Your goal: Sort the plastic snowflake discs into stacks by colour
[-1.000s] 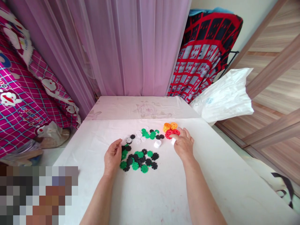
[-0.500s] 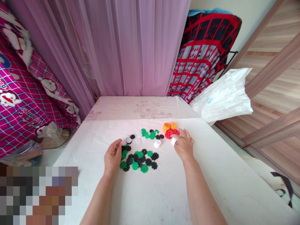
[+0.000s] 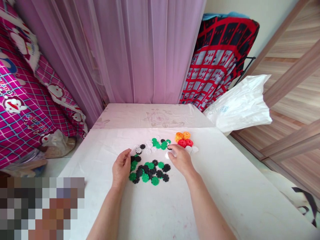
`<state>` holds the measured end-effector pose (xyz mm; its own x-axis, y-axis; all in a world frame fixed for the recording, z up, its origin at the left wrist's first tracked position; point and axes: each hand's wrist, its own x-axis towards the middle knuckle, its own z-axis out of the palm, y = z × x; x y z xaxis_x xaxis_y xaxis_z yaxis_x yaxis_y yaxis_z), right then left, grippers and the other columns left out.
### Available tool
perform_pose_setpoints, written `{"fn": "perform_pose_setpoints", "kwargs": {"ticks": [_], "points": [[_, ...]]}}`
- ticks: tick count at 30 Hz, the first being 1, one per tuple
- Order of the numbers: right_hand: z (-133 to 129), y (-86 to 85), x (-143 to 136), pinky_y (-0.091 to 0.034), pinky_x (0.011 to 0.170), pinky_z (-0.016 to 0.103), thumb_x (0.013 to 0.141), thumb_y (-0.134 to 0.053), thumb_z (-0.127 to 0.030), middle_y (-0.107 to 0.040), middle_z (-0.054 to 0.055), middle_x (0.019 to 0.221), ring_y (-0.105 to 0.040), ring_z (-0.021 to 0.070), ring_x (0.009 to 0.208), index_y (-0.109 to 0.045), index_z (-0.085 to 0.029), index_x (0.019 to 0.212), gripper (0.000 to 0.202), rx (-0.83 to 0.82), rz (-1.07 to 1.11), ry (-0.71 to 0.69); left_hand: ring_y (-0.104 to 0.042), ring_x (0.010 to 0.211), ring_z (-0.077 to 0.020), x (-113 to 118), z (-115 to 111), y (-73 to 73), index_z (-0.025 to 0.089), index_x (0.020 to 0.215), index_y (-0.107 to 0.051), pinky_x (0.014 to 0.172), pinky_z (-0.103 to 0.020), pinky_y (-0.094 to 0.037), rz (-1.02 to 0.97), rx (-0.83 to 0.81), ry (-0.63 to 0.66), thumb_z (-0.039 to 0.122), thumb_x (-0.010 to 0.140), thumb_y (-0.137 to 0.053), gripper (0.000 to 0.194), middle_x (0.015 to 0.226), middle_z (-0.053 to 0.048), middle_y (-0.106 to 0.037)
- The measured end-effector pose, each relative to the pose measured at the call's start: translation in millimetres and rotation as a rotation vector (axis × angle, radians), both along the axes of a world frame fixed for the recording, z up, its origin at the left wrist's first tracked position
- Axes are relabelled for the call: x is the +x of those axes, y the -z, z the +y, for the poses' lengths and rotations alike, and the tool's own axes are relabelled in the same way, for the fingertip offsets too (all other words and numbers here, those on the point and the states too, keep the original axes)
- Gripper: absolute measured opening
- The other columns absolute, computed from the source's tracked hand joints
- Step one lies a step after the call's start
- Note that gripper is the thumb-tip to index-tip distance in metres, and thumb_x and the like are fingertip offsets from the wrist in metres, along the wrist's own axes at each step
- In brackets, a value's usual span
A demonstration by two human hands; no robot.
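Note:
My left hand (image 3: 121, 169) rests at the left edge of a loose pile of black and green notched plastic discs (image 3: 149, 170). Its fingers are curled together, and anything inside them is hidden. At the right, the thumb and fingers of my right hand (image 3: 180, 159) close around a small stack of white notched discs (image 3: 167, 155), mostly covered by them. Just beyond lie green discs (image 3: 163, 145) and scattered white discs (image 3: 149, 146). Red discs (image 3: 185, 143) are grouped beside the right hand, with orange stacks (image 3: 179, 137) behind and other white discs (image 3: 194, 149) in front.
A white cloth covers the table (image 3: 155, 213). Purple curtains (image 3: 145, 50) hang behind its far edge. A white plastic bag (image 3: 242, 103) stands off the right side, near a red patterned cloth (image 3: 212, 63). Pink checked fabric (image 3: 32, 83) hangs at the left.
My right hand has moved left from beside the red discs to the small white stack. White discs now show in front of the red ones. The left hand has stayed in place.

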<state>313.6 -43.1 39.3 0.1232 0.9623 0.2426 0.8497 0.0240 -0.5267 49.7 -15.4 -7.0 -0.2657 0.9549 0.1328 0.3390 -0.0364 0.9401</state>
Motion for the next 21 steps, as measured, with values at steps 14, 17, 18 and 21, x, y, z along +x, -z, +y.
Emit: {"fn": "perform_pose_setpoints", "kwargs": {"ticks": [14,17,18,21], "points": [[39.6,-23.9,-68.8,-0.042,0.087,0.035,0.092,-0.055,-0.028,-0.071,0.014,0.108,-0.059,0.0266,0.107,-0.075,-0.016,0.097,0.024,-0.293,-0.548,-0.099,-0.069,0.093,-0.0197,2.2,1.0,-1.6,0.023,0.104,-0.072,0.091,-0.037,-0.053,-0.06,0.021,-0.025,0.043,0.082,-0.056,0.034,0.104,-0.005,-0.075],[43.3,-22.9,-70.0,-0.043,0.087,0.035,0.092,-0.057,-0.032,-0.07,0.015,0.109,-0.059,0.0275,0.108,-0.075,-0.015,0.1,0.026,-0.315,-0.546,-0.075,-0.068,0.094,-0.0198,2.3,1.1,-0.1,0.023,0.105,-0.072,0.092,-0.037,-0.053,-0.06,0.023,-0.019,0.044,0.082,-0.055,0.035,0.106,-0.006,-0.075],[44.1,-22.3,-70.2,-0.044,0.086,0.035,0.091,-0.057,-0.031,-0.07,0.015,0.11,-0.06,0.0274,0.108,-0.074,-0.015,0.101,0.025,-0.321,-0.536,-0.073,-0.068,0.095,-0.0198,2.3,1.1,0.4,0.023,0.105,-0.072,0.092,-0.037,-0.053,-0.058,0.023,-0.018,0.045,0.083,-0.055,0.036,0.107,-0.006,-0.075],[46.6,-20.6,-71.9,-0.045,0.085,0.034,0.088,-0.061,-0.031,-0.07,0.015,0.111,-0.062,0.0267,0.107,-0.071,-0.015,0.105,0.026,-0.34,-0.493,-0.068,-0.068,0.097,-0.0199,2.1,1.1,0.9,0.023,0.107,-0.072,0.094,-0.037,-0.052,-0.048,0.022,-0.011,0.045,0.083,-0.055,0.037,0.108,-0.006,-0.074]]}}
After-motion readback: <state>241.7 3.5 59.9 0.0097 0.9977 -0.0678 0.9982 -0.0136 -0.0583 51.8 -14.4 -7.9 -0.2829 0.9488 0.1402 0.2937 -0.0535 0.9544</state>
